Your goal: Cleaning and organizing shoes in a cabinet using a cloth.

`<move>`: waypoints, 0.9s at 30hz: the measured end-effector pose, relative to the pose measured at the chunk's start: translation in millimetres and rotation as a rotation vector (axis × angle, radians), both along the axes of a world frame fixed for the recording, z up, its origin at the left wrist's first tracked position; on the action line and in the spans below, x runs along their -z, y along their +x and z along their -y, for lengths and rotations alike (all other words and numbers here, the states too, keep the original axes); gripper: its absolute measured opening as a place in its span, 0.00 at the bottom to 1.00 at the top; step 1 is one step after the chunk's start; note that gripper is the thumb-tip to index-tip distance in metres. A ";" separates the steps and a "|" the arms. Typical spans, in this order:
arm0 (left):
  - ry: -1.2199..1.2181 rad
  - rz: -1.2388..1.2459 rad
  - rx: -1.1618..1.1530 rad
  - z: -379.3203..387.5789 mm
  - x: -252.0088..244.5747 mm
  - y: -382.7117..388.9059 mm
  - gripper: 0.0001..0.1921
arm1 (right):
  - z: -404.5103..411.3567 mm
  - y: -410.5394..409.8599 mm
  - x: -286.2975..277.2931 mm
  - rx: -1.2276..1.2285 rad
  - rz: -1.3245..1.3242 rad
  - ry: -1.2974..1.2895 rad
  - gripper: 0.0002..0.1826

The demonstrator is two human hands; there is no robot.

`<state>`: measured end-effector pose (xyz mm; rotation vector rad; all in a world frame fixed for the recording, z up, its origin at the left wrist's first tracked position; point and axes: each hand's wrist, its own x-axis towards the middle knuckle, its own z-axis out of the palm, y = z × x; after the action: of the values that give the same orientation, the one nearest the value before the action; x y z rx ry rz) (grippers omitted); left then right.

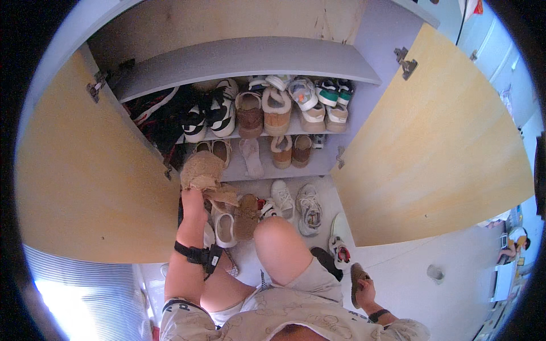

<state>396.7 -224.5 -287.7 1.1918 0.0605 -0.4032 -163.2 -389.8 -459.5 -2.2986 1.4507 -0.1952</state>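
My left hand reaches toward the low front of a shoe cabinet, gripping a tan fleecy item that covers most of its fingers. Whether that is a slipper or a cloth I cannot tell. Just below it on the floor are a brown fuzzy slipper and a white clog. Out to the right, low down, my right hand grasps a brown shoe or slipper by its side. Behind the tan item, brown flats stand on the lower shelf.
Open cabinet doors flank me at left and right. Several pairs, including black-and-white sneakers, fill the middle shelf. White sneakers and a black shoe lie on the floor. A person sits far right.
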 end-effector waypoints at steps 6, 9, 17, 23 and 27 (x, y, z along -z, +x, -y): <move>-0.062 0.053 0.075 17.9 3.1 -6.3 0.20 | 54.5 142.1 -108.1 -0.162 0.426 0.103 0.13; -0.035 0.029 0.073 15.6 -4.0 -14.0 0.20 | 79.2 239.1 -205.4 -0.352 0.605 -0.049 0.17; 0.073 0.193 0.273 13.3 26.2 -7.2 0.20 | 176.6 432.8 -367.0 -0.619 0.585 -1.028 0.19; 0.023 0.170 0.206 14.6 -9.1 -6.0 0.16 | 256.8 492.3 -378.4 -0.515 0.217 -1.123 0.19; 0.015 0.103 0.123 6.9 -4.0 4.1 0.17 | 285.4 511.1 -368.5 -0.446 0.086 -1.154 0.15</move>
<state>400.8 -231.4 -283.7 1.2325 -0.0990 -0.4490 347.9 -675.2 -91.0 -3.3287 0.7682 -1.2314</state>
